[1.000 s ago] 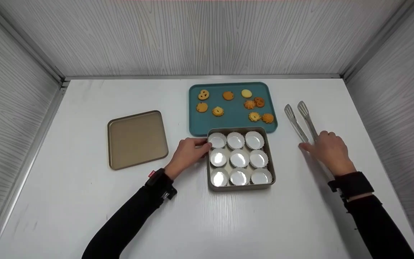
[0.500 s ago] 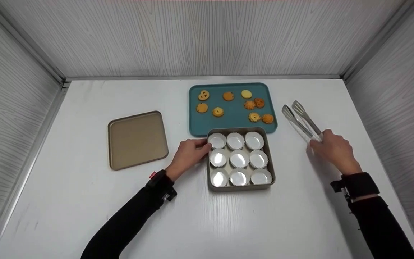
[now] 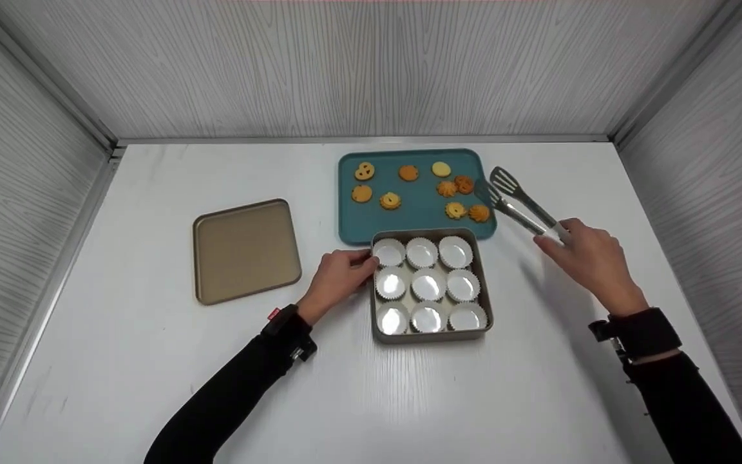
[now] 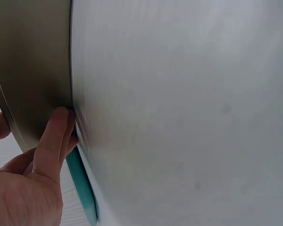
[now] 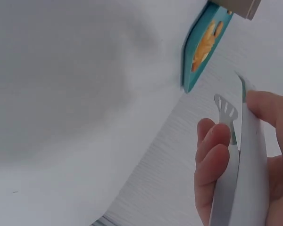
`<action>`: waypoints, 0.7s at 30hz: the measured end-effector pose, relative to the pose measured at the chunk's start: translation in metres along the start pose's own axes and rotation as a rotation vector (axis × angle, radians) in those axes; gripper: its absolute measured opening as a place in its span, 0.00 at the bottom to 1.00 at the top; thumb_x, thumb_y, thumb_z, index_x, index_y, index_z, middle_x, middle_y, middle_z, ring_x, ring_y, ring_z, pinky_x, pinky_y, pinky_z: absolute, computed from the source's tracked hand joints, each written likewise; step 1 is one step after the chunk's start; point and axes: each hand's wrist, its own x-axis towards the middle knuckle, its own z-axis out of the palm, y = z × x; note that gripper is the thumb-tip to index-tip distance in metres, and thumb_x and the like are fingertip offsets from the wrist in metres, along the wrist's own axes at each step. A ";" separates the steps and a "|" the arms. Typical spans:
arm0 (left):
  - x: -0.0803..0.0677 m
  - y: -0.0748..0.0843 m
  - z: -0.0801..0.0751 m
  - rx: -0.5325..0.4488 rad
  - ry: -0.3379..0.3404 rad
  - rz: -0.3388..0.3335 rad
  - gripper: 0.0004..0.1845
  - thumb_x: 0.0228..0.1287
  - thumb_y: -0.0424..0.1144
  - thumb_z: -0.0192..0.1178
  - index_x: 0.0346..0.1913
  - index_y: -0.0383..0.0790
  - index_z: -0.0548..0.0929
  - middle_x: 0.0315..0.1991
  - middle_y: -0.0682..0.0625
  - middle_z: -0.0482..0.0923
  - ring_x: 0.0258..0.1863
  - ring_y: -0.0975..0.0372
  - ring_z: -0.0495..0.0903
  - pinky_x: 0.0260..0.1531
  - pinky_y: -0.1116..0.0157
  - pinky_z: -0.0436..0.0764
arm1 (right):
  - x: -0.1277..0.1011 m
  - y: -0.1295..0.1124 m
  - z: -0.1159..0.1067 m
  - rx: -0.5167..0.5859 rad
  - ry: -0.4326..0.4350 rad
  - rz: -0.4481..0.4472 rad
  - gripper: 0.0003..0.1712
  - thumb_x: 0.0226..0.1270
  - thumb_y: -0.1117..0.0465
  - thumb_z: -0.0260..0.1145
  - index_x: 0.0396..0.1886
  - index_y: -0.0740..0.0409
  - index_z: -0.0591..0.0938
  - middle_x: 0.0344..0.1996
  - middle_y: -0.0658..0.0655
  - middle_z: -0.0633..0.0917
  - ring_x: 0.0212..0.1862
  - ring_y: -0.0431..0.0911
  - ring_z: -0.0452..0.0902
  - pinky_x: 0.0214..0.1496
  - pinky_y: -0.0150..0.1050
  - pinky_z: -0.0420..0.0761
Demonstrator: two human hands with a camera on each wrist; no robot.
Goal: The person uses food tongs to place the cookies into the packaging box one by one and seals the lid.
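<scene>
- the white, faintly wood-grained tabletop (image 3: pixel 409 399) fills a booth closed in by pale grey grained panels (image 3: pixel 358 64) at the back and both sides, with metal strips along the seams.
- the right hand (image 3: pixel 587 258) is curled round the handles of a pair of slotted stainless-steel tongs (image 3: pixel 513 200), held clear of the table; their tips hang over the right edge of the flat teal rectangular tray (image 3: pixel 409 222), close to the small golden-brown cookies (image 3: pixel 455 188) scattered on it.
- in the right wrist view the fingers (image 5: pixel 214 160) wrap the tongs' shiny arm, with the teal tray's edge beyond.
- the left hand (image 3: pixel 335 277) rests on the table against the left wall of the square gold-coloured metal tin (image 3: pixel 432 335); fingers bent, touching its rim, thumb over the edge.
- the tin sits just in front of the teal tray and holds nine white fluted paper cups (image 3: pixel 429 283) in three rows.
- a gold-coloured flat square lid (image 3: pixel 245 250) lies apart, left of the left hand.
</scene>
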 end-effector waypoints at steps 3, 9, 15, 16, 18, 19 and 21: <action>0.000 0.001 -0.001 -0.001 -0.003 0.006 0.18 0.73 0.49 0.61 0.55 0.44 0.91 0.33 0.56 0.88 0.31 0.66 0.81 0.34 0.69 0.78 | 0.002 -0.011 0.003 -0.044 0.025 -0.082 0.26 0.67 0.49 0.74 0.45 0.71 0.85 0.22 0.61 0.84 0.22 0.55 0.77 0.22 0.55 0.76; -0.001 0.001 -0.001 -0.016 -0.016 -0.001 0.16 0.73 0.47 0.62 0.53 0.44 0.91 0.31 0.55 0.87 0.29 0.66 0.80 0.31 0.70 0.77 | 0.008 -0.026 0.008 -0.121 0.021 -0.152 0.21 0.65 0.50 0.76 0.33 0.66 0.85 0.15 0.54 0.77 0.18 0.50 0.69 0.15 0.47 0.69; -0.001 0.002 0.001 -0.029 -0.019 -0.001 0.16 0.74 0.47 0.62 0.54 0.42 0.91 0.31 0.55 0.87 0.29 0.65 0.82 0.31 0.70 0.78 | 0.013 -0.035 0.010 -0.208 -0.013 -0.170 0.24 0.67 0.49 0.75 0.22 0.59 0.76 0.12 0.53 0.72 0.16 0.50 0.66 0.13 0.45 0.66; -0.001 0.002 0.001 -0.031 -0.020 -0.002 0.17 0.74 0.47 0.61 0.55 0.42 0.91 0.31 0.55 0.88 0.29 0.65 0.83 0.31 0.70 0.79 | 0.014 -0.036 0.011 -0.222 -0.023 -0.167 0.24 0.67 0.49 0.74 0.22 0.59 0.75 0.12 0.53 0.72 0.16 0.50 0.66 0.13 0.46 0.67; -0.001 0.001 0.001 -0.036 -0.023 -0.004 0.17 0.74 0.47 0.61 0.55 0.42 0.90 0.32 0.55 0.88 0.29 0.65 0.83 0.31 0.70 0.79 | 0.015 -0.039 0.011 -0.245 -0.044 -0.159 0.25 0.68 0.48 0.74 0.22 0.59 0.75 0.12 0.54 0.72 0.16 0.51 0.66 0.13 0.46 0.67; -0.001 0.001 0.001 -0.035 -0.024 -0.004 0.17 0.74 0.47 0.61 0.56 0.42 0.90 0.32 0.54 0.88 0.29 0.65 0.83 0.31 0.70 0.79 | 0.016 -0.040 0.011 -0.254 -0.052 -0.156 0.25 0.68 0.48 0.73 0.22 0.60 0.75 0.12 0.55 0.72 0.15 0.52 0.67 0.13 0.47 0.68; -0.001 0.002 0.001 -0.040 -0.024 -0.004 0.17 0.74 0.47 0.61 0.56 0.42 0.90 0.33 0.54 0.88 0.30 0.64 0.84 0.31 0.70 0.79 | 0.018 -0.042 0.011 -0.266 -0.060 -0.151 0.25 0.69 0.48 0.73 0.22 0.60 0.74 0.13 0.56 0.73 0.15 0.53 0.68 0.13 0.49 0.69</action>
